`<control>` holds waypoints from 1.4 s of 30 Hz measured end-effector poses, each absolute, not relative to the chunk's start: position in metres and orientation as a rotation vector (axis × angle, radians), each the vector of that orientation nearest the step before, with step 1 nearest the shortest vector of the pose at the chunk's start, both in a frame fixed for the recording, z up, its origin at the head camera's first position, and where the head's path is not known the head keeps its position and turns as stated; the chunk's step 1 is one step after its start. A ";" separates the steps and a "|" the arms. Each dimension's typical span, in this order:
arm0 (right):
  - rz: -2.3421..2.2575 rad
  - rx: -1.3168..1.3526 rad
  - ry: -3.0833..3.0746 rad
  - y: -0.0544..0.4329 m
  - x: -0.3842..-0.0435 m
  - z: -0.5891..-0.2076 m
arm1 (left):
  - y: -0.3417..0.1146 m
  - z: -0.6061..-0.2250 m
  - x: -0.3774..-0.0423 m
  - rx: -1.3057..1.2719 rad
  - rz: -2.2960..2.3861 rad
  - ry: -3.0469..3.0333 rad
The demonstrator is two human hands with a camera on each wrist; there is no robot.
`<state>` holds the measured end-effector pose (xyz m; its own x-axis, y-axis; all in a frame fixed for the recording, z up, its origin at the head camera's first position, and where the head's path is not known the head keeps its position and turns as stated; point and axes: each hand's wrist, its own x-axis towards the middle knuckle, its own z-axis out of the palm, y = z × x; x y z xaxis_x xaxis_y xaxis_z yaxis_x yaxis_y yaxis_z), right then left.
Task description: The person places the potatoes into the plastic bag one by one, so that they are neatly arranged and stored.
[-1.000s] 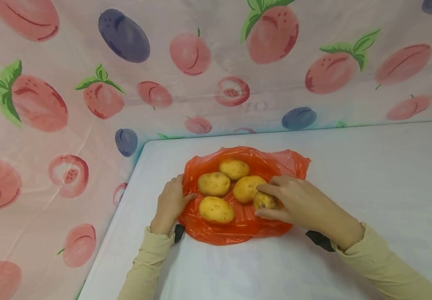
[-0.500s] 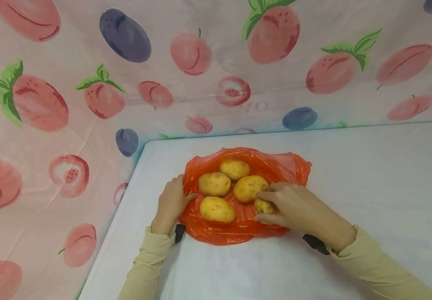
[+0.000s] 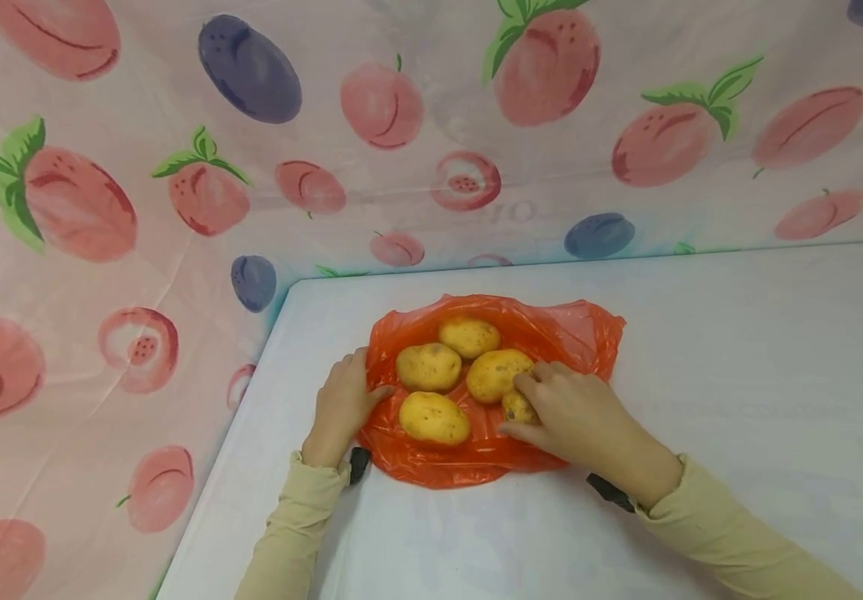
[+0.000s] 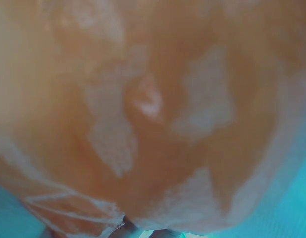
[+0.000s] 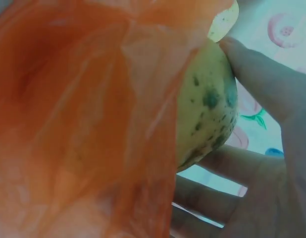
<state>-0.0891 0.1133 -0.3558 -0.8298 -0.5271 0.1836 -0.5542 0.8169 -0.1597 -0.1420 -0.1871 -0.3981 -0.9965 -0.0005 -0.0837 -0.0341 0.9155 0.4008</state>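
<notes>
An orange-red plastic bag (image 3: pixel 439 475) lies spread with its mouth open on the white table. My right hand (image 3: pixel 581 417) grips a small spotted potato (image 3: pixel 517 407) between thumb and fingers at the bag's right side. Dark specks cover that potato's skin in the right wrist view, where the bag film hides part of it. My left hand (image 3: pixel 340 408) holds the bag's left edge, thumb over the rim and fingers outside. Inside lie a front-left potato (image 3: pixel 434 418), a left potato (image 3: pixel 428 367), a back potato (image 3: pixel 469 337) and a right potato (image 3: pixel 495 377), close beside the held one.
The white table (image 3: pixel 761 375) extends to the right of the bag. A fruit-print curtain (image 3: pixel 431 108) hangs behind the table and along its left side. In the left wrist view, blurred orange film (image 4: pixel 158 158) fills most of the picture.
My right hand has shifted left with the spotted potato, bringing it nearer the other potatoes in the bag. The left hand stays at the bag's left edge.
</notes>
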 end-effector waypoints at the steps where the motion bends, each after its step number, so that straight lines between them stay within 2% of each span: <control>1: 0.309 0.866 -2.861 0.112 -0.089 -0.356 | -0.187 -0.398 -0.142 -0.027 0.629 2.995; 11: 0.212 0.954 -2.867 0.105 -0.087 -0.360 | -0.187 -0.397 -0.141 -0.016 0.641 3.000; 30: 0.316 1.016 -2.839 0.114 -0.087 -0.362 | -0.187 -0.396 -0.141 0.011 0.618 3.021; 42: 0.389 0.988 -2.745 0.134 -0.086 -0.351 | -0.189 -0.378 -0.138 0.098 0.626 3.125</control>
